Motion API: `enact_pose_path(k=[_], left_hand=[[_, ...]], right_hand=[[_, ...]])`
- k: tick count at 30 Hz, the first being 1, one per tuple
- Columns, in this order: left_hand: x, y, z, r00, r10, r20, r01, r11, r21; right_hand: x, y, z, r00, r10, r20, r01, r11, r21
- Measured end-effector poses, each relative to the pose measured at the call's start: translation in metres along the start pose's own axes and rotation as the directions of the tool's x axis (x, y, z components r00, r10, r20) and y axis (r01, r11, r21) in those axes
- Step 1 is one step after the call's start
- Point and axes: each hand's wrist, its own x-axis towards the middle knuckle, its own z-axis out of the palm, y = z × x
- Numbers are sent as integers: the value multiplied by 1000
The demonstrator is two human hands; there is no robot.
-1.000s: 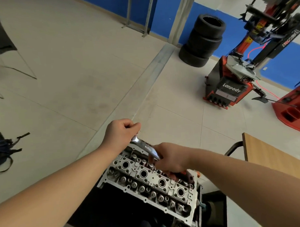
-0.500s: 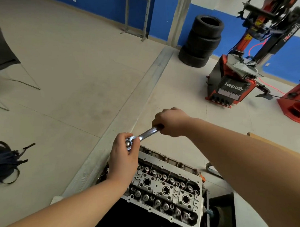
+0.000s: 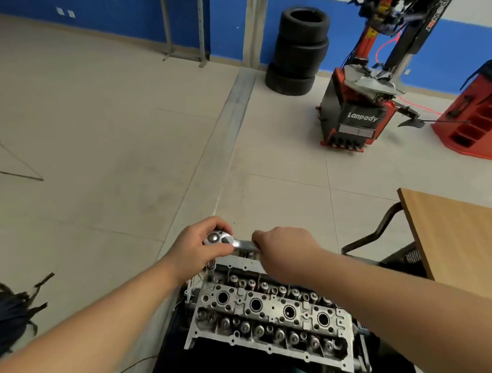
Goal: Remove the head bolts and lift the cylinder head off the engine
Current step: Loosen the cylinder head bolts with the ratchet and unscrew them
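L hand (image 3: 198, 250): your fingers curl round the ratchet (image 3: 223, 239) head, steadying it over the ext. bar.
R hand (image 3: 280, 249): you grip the handle end, fist closed.
Cyl. head (image 3: 267, 316): on the engine, below both hands; the socket sits at its far-left corner, the bolt itself is hidden.
Risk: if you pull w/ the bar tilted, the socket prob. cams off, rounding the bolt and sending your knuckles into the valve gear.
Around: desk (image 3: 461, 240) to your right, near the R elbow's swing; tyre stack (image 3: 300, 52) & tyre changer (image 3: 362, 109) well apart; bag (image 3: 12, 314) on floor left.
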Motion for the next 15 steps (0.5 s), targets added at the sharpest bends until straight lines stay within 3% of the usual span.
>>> enact_pose_path(k=[3, 6, 8, 9, 13, 15], left_hand=[[10, 16, -21, 928, 62, 368, -175, 943, 283], [21, 34, -17, 785, 126, 607, -529, 646, 550], [27, 41, -4, 705, 120, 699, -660, 471, 585], [30, 44, 3, 697, 70, 714, -675, 399, 621], [43, 46, 19, 839, -116, 531, -494, 247, 834], [37, 40, 23, 909, -102, 405, -367, 266, 891]], right_hand=[[-39, -24, 25, 998, 69, 8, -69, 982, 176], [-56, -44, 43, 985, 172, -24, -160, 955, 250], [-52, -50, 47, 973, 219, -78, -195, 952, 237], [-47, -51, 48, 967, 231, -106, -204, 955, 216], [-27, -42, 42, 959, 151, -240, -129, 986, 105], [-20, -35, 39, 948, 74, -311, -76, 997, 5]])
